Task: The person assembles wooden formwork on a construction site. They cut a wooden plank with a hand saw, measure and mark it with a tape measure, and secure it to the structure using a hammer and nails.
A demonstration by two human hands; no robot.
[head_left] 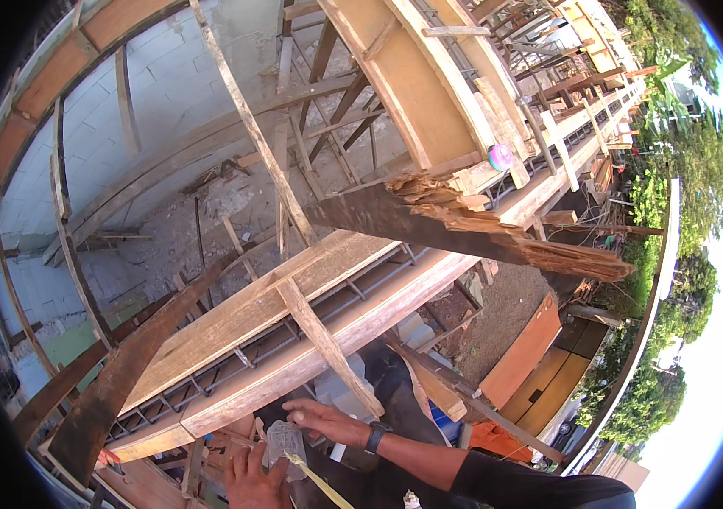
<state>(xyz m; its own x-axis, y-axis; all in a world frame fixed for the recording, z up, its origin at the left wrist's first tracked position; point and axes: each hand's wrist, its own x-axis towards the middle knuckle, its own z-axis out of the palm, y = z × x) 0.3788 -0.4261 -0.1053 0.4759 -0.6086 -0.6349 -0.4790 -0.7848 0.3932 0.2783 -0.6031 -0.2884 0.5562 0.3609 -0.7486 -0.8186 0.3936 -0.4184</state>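
Observation:
Low in the picture, a clear plastic container (285, 443) is between my two hands, with a pale yellow strap (321, 483) running down from its side. My left hand (255, 479) has its fingers bent against the near left side of the container, steadying it. Just above and to the right of its mouth is my right hand (332, 422), fingers stretched out to the left and apart, with nothing visible in them. A dark watch (376, 436) is on my right wrist. What lies inside the container is too blurred to tell.
A long wooden beam form (327, 327) with steel bars inside crosses in front of me, a short batten (327, 348) lying over it. A broken dark plank (463, 222) juts across farther off. A pink string reel (500, 157) sits beyond. Ground shows far below.

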